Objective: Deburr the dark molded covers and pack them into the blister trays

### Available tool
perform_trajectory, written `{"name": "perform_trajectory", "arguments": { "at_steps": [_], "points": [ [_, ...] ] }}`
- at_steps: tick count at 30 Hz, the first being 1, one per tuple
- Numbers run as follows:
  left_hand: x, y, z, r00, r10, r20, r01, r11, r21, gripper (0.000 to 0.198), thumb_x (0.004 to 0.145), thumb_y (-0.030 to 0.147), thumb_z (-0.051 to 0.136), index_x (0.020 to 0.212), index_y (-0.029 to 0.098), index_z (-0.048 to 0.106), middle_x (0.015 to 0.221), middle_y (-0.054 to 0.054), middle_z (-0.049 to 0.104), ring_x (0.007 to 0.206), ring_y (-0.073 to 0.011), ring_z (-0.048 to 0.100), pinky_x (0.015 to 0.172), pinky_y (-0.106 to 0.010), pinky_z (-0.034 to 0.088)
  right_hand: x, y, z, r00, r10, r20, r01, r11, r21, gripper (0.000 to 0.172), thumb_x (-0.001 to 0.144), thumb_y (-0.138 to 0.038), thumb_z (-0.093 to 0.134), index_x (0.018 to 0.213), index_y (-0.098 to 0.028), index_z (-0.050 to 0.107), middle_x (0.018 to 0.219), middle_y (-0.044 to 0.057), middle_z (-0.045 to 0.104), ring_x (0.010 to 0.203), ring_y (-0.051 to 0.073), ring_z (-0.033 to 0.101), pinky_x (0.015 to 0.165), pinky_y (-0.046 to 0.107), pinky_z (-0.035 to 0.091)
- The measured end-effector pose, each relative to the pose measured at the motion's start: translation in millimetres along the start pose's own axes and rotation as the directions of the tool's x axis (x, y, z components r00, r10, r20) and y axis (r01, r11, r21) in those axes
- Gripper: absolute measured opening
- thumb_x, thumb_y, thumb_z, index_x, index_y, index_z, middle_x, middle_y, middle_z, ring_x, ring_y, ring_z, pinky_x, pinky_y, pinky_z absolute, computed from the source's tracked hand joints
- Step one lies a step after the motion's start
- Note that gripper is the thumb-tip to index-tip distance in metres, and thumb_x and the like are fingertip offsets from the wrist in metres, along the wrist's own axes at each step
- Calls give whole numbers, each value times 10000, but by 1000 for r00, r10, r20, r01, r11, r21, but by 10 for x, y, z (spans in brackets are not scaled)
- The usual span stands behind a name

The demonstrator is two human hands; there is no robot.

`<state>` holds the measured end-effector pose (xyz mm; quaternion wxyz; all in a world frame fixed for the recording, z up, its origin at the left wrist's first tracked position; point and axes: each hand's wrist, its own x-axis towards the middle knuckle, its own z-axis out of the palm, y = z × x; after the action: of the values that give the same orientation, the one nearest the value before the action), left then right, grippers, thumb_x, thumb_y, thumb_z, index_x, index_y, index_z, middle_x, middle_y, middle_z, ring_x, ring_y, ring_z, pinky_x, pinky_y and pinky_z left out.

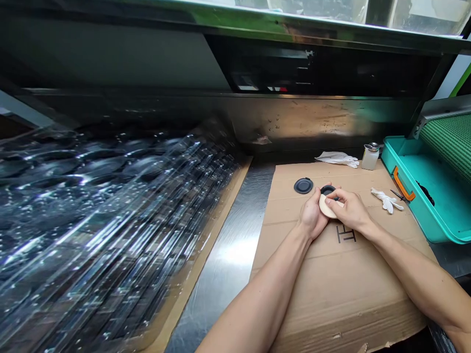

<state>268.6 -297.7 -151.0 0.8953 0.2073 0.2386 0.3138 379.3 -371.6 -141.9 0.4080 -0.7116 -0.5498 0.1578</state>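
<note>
My left hand (312,216) is closed around a round black disc-shaped part (328,189), cupping it over the cardboard. In my right hand (349,208), thumb and fingers pinch a flat, round cream-coloured pad (327,208). The pad overlaps the near side of the black part; whether they touch cannot be made out. Both hands meet above the cardboard sheet (312,289). Just left of them, a second round black part (303,185) with a raised rim lies flat on the cardboard.
Blurred stacked clear plastic trays (110,211) fill the left. Behind my hands are a white glove (336,158) and a small bottle with a metal top (370,157). Another white glove (387,200) lies right, near a teal bin (395,162) beside a green mesh belt (451,137).
</note>
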Motion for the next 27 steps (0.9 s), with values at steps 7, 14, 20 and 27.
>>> {"name": "perform_trajectory", "arguments": {
  "at_steps": [7, 14, 20, 27],
  "points": [
    [16, 101, -43, 997, 41, -67, -42, 999, -2, 387, 1087, 391, 360, 1158, 130, 637, 1258, -190, 725, 1203, -257, 702, 1035, -401, 549, 47, 165, -261, 959, 60, -276, -98, 987, -124, 299, 953, -473, 579, 1037, -253, 764, 873, 37, 779, 806, 220, 709, 712, 303, 474],
    [49, 105, -32, 995, 20, -98, -23, 999, -27, 410, 1092, 374, 340, 1090, 121, 663, 1128, -156, 765, 1181, -243, 703, 1068, -433, 542, 28, 146, -236, 1000, -13, 0, 13, 993, 118, 284, 942, -434, 616, 1104, -246, 754, 1038, 16, 789, 920, 193, 718, 802, 288, 528],
    [29, 22, -45, 998, 50, -25, -48, 996, 76, 360, 1077, 346, 415, 1130, 118, 688, 1137, -144, 752, 1132, -240, 711, 1065, -425, 535, 55, 172, -174, 996, 78, 33, -82, 982, 172, 313, 901, -443, 633, 1065, -210, 763, 922, 30, 774, 769, 180, 682, 686, 279, 516],
    [24, -18, -82, 995, 100, 23, -102, 987, 121, 348, 1060, 346, 466, 1081, 122, 732, 1142, -148, 747, 1115, -242, 709, 1063, -423, 532, 30, 95, -183, 996, -6, 89, -6, 991, 131, 233, 887, -381, 633, 923, -206, 781, 902, 15, 773, 814, 175, 685, 734, 265, 492]
  ]
}}
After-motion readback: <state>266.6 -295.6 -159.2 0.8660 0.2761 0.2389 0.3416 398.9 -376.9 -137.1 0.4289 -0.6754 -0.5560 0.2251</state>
